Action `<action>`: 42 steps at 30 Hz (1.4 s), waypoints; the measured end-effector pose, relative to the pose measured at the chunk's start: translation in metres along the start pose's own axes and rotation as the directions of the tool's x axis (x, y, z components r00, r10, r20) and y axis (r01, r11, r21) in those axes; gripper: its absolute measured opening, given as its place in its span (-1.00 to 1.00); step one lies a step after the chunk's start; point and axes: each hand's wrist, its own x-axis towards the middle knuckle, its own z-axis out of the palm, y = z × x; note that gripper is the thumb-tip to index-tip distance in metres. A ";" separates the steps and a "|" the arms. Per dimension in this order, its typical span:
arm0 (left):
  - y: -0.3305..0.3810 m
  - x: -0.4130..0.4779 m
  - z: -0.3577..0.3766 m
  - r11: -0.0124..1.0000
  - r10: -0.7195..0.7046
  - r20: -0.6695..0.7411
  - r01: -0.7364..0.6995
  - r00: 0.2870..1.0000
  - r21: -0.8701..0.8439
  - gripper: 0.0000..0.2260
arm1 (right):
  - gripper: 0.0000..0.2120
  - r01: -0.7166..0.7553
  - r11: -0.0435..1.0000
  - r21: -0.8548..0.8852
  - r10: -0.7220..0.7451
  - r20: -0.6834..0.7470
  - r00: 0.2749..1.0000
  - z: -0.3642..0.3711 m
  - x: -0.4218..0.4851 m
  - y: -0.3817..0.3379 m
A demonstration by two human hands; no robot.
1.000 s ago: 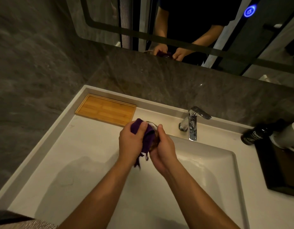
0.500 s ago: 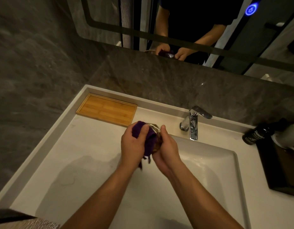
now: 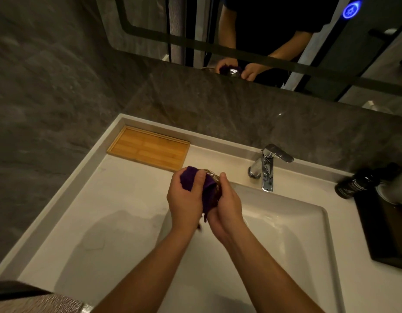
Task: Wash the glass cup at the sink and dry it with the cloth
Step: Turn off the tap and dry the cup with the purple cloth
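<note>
Both of my hands meet over the left edge of the white sink basin (image 3: pixel 285 222). My right hand (image 3: pixel 227 206) wraps the glass cup (image 3: pixel 214 180), of which only the rim and a strip of the side show between the hands. My left hand (image 3: pixel 184 199) presses a purple cloth (image 3: pixel 191 177) against the cup's side; a corner of the cloth hangs below the hands. The chrome faucet (image 3: pixel 266 168) stands to the right of the hands, with no water visible from its spout.
A bamboo tray (image 3: pixel 148 146) lies at the counter's back left. A dark bottle (image 3: pixel 353 184) and a white container (image 3: pixel 396 188) sit by a black tray (image 3: pixel 387 233) at the right. A damp patch marks the counter (image 3: pixel 93 233). The mirror (image 3: pixel 263 30) above reflects the hands.
The hands have stayed over the basin's left edge. My left hand's fingers have shifted the cloth slightly over the cup, with more purple bunched above the knuckles.
</note>
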 end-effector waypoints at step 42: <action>-0.041 0.042 -0.070 0.956 -0.267 -0.336 0.205 0.903 -0.209 -0.72 | -0.71 0.312 0.710 -0.632 -0.079 0.368 0.927 0.021 0.026 0.032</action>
